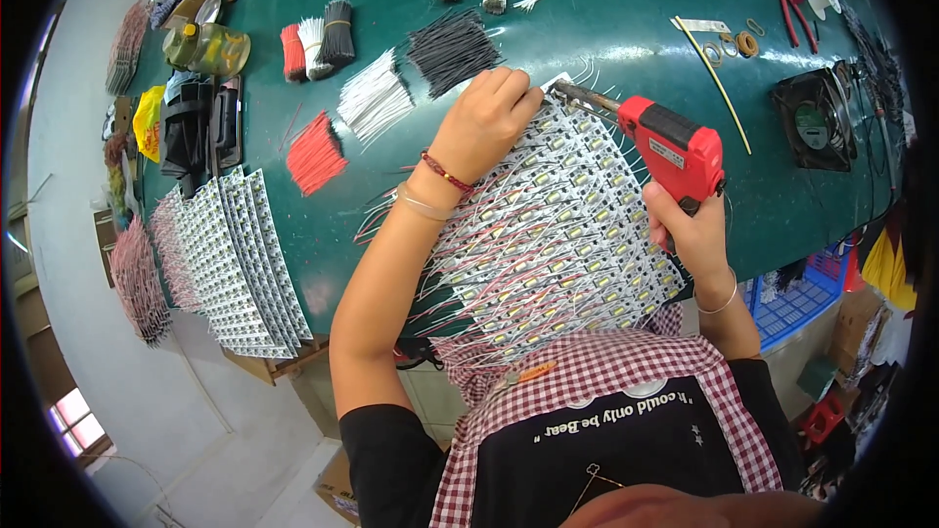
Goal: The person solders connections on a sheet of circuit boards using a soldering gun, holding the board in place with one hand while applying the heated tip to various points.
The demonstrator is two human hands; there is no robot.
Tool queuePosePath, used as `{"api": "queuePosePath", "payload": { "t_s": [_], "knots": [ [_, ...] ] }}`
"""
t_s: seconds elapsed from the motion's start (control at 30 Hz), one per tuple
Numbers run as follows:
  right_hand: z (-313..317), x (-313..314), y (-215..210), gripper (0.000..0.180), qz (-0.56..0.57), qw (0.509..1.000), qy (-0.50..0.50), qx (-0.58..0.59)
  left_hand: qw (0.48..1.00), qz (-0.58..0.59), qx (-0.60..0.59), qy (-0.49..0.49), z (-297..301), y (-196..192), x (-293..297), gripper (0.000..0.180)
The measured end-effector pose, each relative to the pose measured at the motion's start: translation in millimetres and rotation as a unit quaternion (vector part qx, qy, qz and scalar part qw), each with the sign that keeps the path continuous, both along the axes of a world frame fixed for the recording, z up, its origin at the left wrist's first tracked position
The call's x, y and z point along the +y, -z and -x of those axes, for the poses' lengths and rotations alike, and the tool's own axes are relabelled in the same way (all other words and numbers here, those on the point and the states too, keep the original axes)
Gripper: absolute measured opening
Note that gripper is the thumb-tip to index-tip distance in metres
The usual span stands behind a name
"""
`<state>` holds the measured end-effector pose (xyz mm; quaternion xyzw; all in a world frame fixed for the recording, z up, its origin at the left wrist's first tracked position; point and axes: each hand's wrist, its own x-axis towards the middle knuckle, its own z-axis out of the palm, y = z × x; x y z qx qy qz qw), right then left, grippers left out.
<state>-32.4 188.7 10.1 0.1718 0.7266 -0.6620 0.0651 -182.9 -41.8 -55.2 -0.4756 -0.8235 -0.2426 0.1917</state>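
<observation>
My right hand [696, 235] grips the handle of a red and black soldering gun [675, 147]. Its metal nozzle points left, at the far end of a white circuit board panel [577, 225]. Rows of small boards with yellowish parts cover this panel, and red, white and black wires stick out along its left side. Over the far left corner of the panel, my left hand [492, 110] has its fingers pinched together close to the gun's tip. What they hold is hidden. Black wires [452, 49] lie just beyond that hand, with white wires [377, 98] and red wires [316, 153] to their left.
Several similar panels [240, 264] are stacked at the left table edge. Bundled wires [337, 31] and a yellowish bottle [210, 47] stand farther back. To the right lie a yellow stick [714, 86], a black fan [814, 119] and red pliers [794, 15]. A blue crate [802, 298] sits below the table.
</observation>
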Motion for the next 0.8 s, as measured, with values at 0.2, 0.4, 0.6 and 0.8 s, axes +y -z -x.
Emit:
{"api": "queuePosePath", "payload": {
  "t_s": [0.2, 0.4, 0.6, 0.8],
  "knots": [
    [-1.1, -0.5, -13.8, 0.020, 0.055, 0.997, 0.044, 0.034, 1.000, 0.002, 0.002, 0.002, 0.0, -0.4, -0.8, 0.019],
    [-2.3, 7.5, -12.7, 0.026, 0.070, 0.995, 0.039, 0.066, 1.000, 0.013, 0.017, -0.001, 0.2, 0.6, -0.5, 0.018],
    [-8.4, 9.4, -13.0, 0.025, 0.083, 0.995, 0.036, 0.053, 0.999, 0.028, 0.033, -0.005, 0.2, -3.3, -0.4, 0.020],
    [-17.0, 15.2, -12.6, 0.024, 0.080, 0.995, 0.031, 0.046, 1.000, -0.021, -0.002, -0.004, -9.7, -8.9, 3.4, 0.025]
  ]
}}
